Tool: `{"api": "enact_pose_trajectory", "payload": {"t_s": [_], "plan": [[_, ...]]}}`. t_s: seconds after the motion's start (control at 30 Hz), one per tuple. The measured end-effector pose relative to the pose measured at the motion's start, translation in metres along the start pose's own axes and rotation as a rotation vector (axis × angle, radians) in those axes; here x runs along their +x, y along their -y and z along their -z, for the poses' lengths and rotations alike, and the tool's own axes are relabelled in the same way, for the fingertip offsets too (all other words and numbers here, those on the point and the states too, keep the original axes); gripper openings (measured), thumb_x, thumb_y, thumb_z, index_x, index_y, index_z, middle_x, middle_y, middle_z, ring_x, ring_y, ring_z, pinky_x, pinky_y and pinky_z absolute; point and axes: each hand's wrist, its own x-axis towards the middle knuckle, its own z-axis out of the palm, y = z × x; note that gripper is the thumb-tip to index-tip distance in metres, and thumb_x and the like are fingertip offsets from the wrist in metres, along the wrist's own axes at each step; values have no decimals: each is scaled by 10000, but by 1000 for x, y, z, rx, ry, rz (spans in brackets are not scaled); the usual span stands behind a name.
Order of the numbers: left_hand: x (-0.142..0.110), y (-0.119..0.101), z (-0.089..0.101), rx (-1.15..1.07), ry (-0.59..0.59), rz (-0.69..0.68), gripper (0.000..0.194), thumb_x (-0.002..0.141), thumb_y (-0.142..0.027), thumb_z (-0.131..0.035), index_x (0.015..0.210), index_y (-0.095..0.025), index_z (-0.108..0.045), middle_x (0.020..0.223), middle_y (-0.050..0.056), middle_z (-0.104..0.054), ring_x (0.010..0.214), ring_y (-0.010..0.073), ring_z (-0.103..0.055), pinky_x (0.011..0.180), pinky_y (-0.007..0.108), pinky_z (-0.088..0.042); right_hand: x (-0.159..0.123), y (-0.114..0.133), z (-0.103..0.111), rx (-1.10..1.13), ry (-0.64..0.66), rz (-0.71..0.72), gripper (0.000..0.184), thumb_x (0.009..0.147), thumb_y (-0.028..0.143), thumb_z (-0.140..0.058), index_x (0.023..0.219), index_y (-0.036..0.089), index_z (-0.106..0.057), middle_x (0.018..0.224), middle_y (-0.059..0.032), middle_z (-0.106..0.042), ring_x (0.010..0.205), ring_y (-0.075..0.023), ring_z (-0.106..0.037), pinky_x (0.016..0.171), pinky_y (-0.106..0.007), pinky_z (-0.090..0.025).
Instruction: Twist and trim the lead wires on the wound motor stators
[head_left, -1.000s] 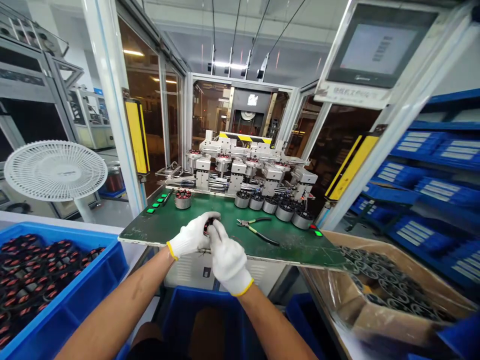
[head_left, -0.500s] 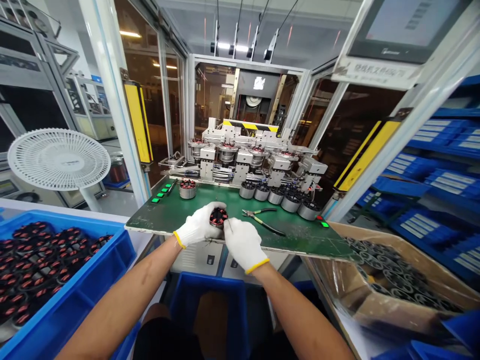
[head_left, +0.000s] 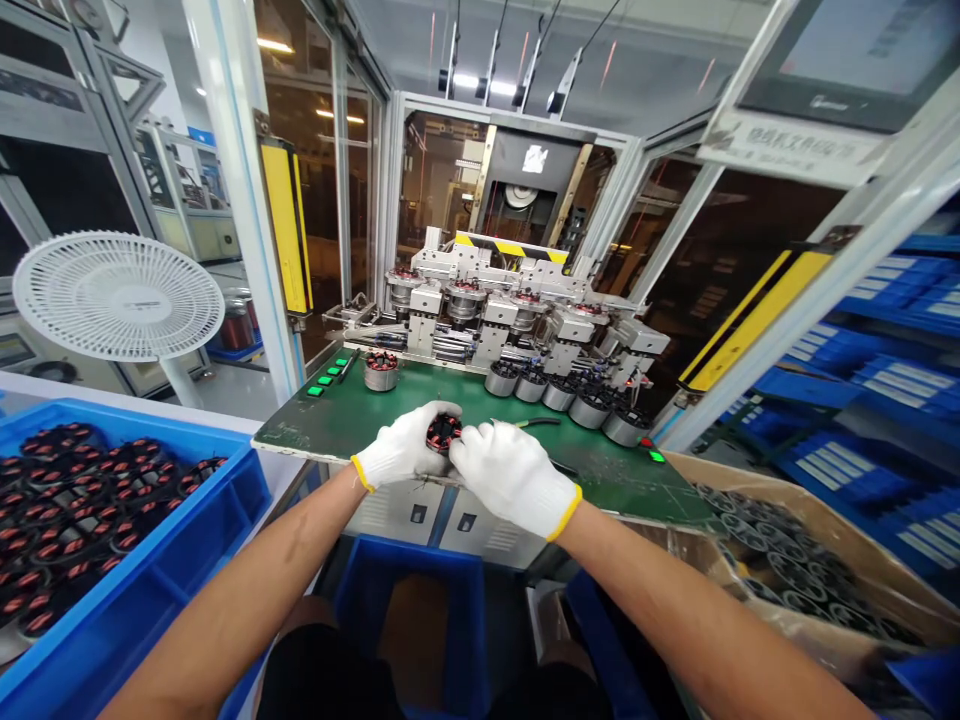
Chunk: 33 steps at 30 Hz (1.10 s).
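My left hand (head_left: 409,440), in a white knit glove with a yellow cuff, is closed around a motor stator (head_left: 444,432) with a black frame and red copper windings. The stator is held above the front edge of the green worktop (head_left: 307,425), its wound face turned up toward me. My right hand (head_left: 510,468), gloved the same way, is closed at the stator's right side with its fingers curled in; whatever they pinch is hidden. Behind that hand lie the cutting pliers (head_left: 540,421), mostly covered, with part of a dark handle showing. Another wound stator (head_left: 381,371) stands at the worktop's back left.
Several unwound stators (head_left: 559,393) line the worktop's back right, before a winding machine (head_left: 495,310). A blue crate (head_left: 187,540) of wound stators is at left, beside a white fan (head_left: 120,295). A carton (head_left: 780,480) of cores stands at right; a blue bin (head_left: 469,620) sits below.
My right hand has turned and shifted slightly right and up beside the stator, now covering most of the pliers. The left hand keeps its hold on the stator. The view has tilted a little.
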Motion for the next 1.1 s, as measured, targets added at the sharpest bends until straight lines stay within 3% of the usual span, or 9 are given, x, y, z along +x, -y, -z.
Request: {"api": "enact_pose_trajectory", "payload": {"t_s": [0.17, 0.3, 0.43, 0.53, 0.6, 0.7, 0.8, 0.87, 1.1], "plan": [[-2, -3, 2, -20, 9, 30, 692, 584, -286, -703, 1251, -276, -521, 1117, 35, -661, 978, 246, -645, 855, 353, -525, 21, 1, -19, 704, 162, -517, 362, 944, 343, -320, 837, 136, -597, 823, -139, -663, 690, -189, -629, 603, -294, -472], [-5, -6, 4, -37, 22, 41, 690, 585, -291, -711, 1249, -291, -524, 1099, 21, -663, 950, 234, -649, 846, 344, -528, 0, 5, -42, 918, 145, -646, 623, 973, 466, -79, 838, 134, -588, 646, -75, -645, 430, -118, -529, 409, -234, -412], [-4, -5, 4, -46, 22, 13, 665, 590, -262, -706, 1231, -277, -531, 1091, 19, -665, 948, 226, -647, 865, 347, -521, -22, 21, -43, 571, -312, -496, 459, 972, 410, -260, 1159, 143, -583, 1097, -141, -663, 863, -190, -652, 751, -294, -509], [-3, -6, 7, -61, 33, -8, 673, 577, -257, -722, 1223, -251, -534, 1121, 31, -655, 981, 227, -638, 896, 354, -513, -22, 34, -39, 232, -190, -469, 380, 948, 268, -309, 1187, 162, -584, 1094, -155, -642, 926, -244, -622, 791, -347, -473], [-1, -7, 11, -84, 78, -33, 675, 563, -240, -731, 1211, -229, -542, 1153, 40, -644, 1014, 226, -627, 928, 357, -501, -20, 42, -39, 321, -133, -539, 335, 938, 253, -327, 1043, 168, -635, 896, -121, -645, 824, -223, -605, 739, -329, -454], [2, -7, 18, -145, 172, -103, 644, 553, -185, -714, 1178, -187, -560, 1163, 56, -642, 1039, 222, -616, 955, 358, -488, -18, 53, -45, 1118, -181, -602, 275, 917, 331, -389, 925, 172, -613, 656, -17, -511, 579, -118, -476, 568, -237, -398], [3, -6, 23, -173, 211, -158, 616, 559, -143, -679, 1164, -182, -572, 1179, 56, -634, 1057, 217, -603, 965, 358, -477, -17, 62, -60, 2121, -96, -547, 261, 855, 438, -483, 850, 180, -525, 541, 96, -184, 421, -52, -120, 397, -180, -157], [4, -7, 24, -166, 232, -130, 626, 550, -112, -649, 1166, -184, -573, 1182, 56, -632, 1058, 223, -600, 956, 363, -479, -14, 68, -71, 2412, -101, -503, 292, 802, 461, -574, 832, 183, -488, 559, 112, -125, 445, -40, -42, 399, -172, -88], [9, -10, 27, -255, 327, -69, 708, 487, -70, -668, 1179, -168, -560, 1194, 63, -623, 1062, 246, -590, 912, 358, -489, -6, 80, -103, 1582, -373, -774, 391, 848, 515, -499, 662, 172, -523, 495, 49, -393, 451, -79, -329, 418, -219, -267]]}}
